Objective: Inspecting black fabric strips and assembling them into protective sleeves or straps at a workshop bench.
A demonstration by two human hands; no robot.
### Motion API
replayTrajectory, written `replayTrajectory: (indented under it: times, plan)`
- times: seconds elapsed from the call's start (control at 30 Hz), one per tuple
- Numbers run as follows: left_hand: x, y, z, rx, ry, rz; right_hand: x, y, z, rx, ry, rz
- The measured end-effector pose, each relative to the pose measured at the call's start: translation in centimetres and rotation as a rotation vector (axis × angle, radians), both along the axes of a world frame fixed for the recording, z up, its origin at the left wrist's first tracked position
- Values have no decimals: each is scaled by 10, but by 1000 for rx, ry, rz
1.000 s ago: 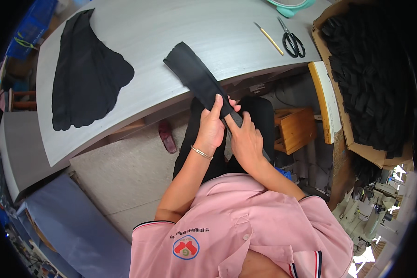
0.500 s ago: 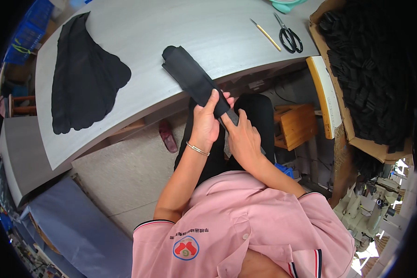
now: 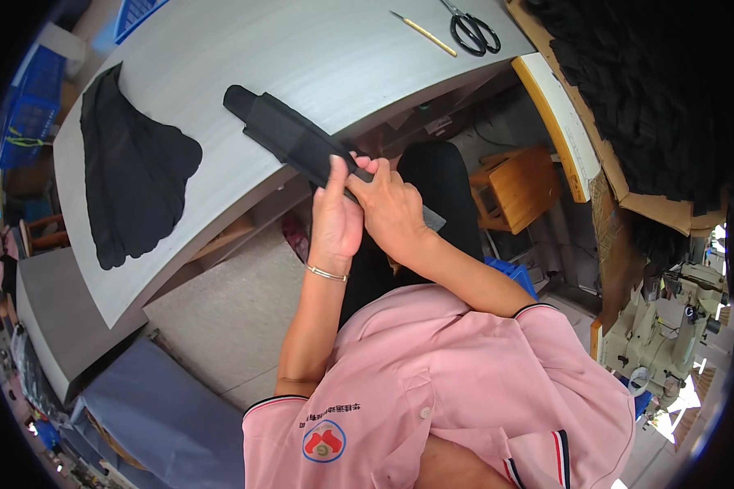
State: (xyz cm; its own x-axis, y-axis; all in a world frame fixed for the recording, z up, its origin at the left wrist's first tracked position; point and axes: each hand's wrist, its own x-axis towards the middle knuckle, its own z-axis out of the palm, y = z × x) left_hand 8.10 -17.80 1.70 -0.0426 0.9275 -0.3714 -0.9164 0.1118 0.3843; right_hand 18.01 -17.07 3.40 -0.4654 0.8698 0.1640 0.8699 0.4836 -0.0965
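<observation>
My left hand [image 3: 337, 218] is closed around a long black fabric piece [image 3: 300, 140], thumb on top and fingers underneath. The piece slants to the upper left over the table's near edge, and a narrower rounded black end [image 3: 240, 99] sticks out of its far end. At the near end my right hand [image 3: 391, 210] is closed, its fingertips against the fabric and partly hidden. Whether they reach inside the piece I cannot tell. Part of a flat grey strip [image 3: 434, 220] shows beside my right wrist. To the left lies a fanned stack of black fabric pieces [image 3: 134, 167] with rounded ends.
On the grey table [image 3: 326, 49] lie a pointed tool with a pale handle [image 3: 428, 36] and black-handled scissors [image 3: 475, 34]. At the right stands a cardboard box [image 3: 652, 208] of black pieces. A wooden stool [image 3: 522, 187] is below, and a sewing machine [image 3: 669, 326] stands lower right.
The rounded end now sticks out further from the black fabric piece. My right hand has moved up closer to my left, its fingers more curled. The whole view has shifted a little.
</observation>
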Motion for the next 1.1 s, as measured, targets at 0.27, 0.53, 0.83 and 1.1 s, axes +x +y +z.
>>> replayTrajectory:
  times: [0.27, 0.53, 0.83, 1.1]
  plan:
    - [-9, 10, 15, -36, 83, 62, 30, -32, 29, 47, 13, 6]
    - [24, -10, 16, 3, 134, -55, 25, -16, 4, -30, 26, -70]
    - [-7, 9, 15, -73, 145, -3, 66, -10, 31, -528, 488, 205]
    - [0, -2, 24, -55, 168, -202, 52, 94, 38, -738, 978, -69]
